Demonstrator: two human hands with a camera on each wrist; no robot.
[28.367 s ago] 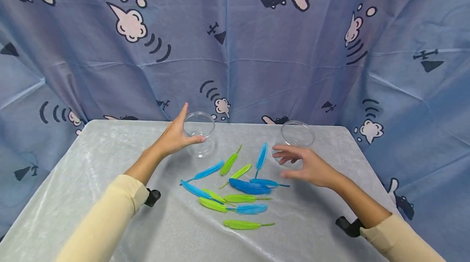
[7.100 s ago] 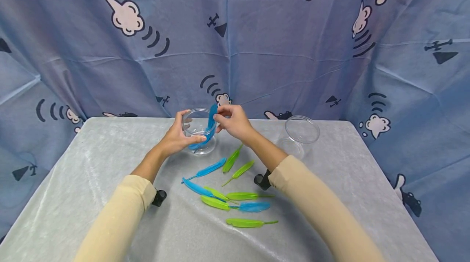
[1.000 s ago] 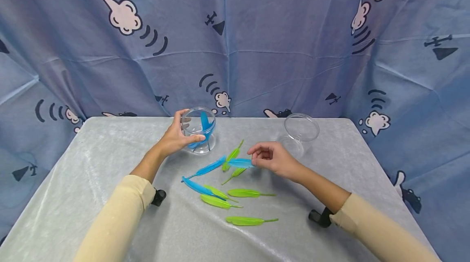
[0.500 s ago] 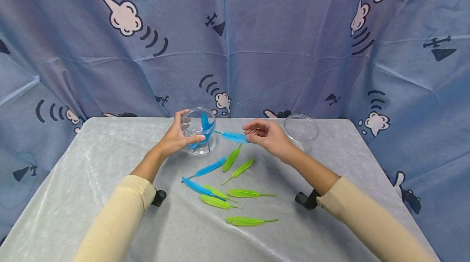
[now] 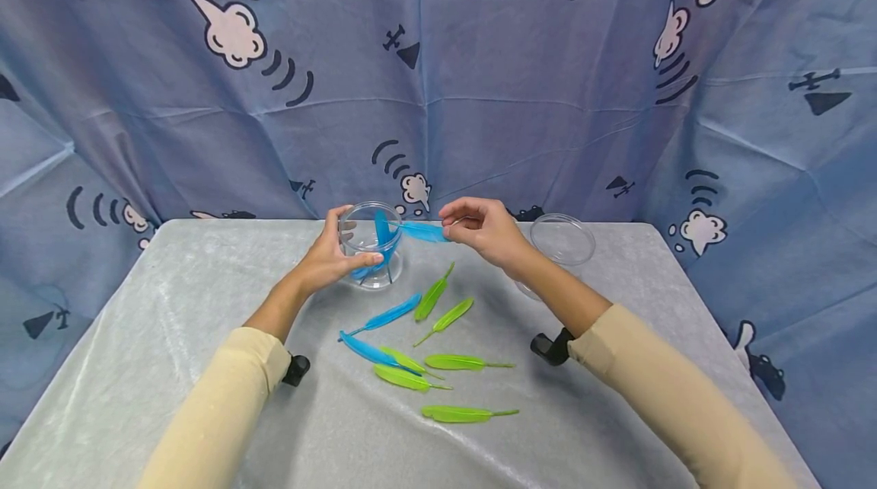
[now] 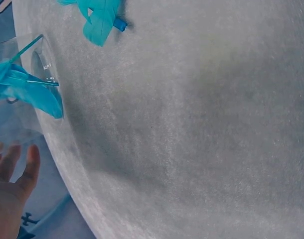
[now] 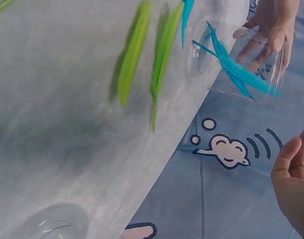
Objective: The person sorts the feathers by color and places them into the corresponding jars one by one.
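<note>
My left hand (image 5: 330, 257) curls around the side of a clear plastic cup (image 5: 370, 276) at the back left of the table. Inside the cup stand several blue feathers (image 7: 236, 72), their quills down at its base. My right hand (image 5: 488, 234) pinches a light blue feather (image 5: 423, 231) by its vane end, between thumb and fingers. That feather points left, its quill tip overlapping the cup's right rim in the head view. In the right wrist view only the edge of the pinching hand (image 7: 296, 184) shows.
A second clear cup (image 5: 563, 239) stands behind the right forearm. Two blue feathers (image 5: 389, 314) and several green feathers (image 5: 455, 362) lie on the grey cloth in front of the cups. A blue patterned curtain (image 5: 521, 131) hangs behind the table.
My right hand has lifted the light blue feather from over the green feathers, up and left to the cup's rim. The left hand and its cup have stayed in place.
</note>
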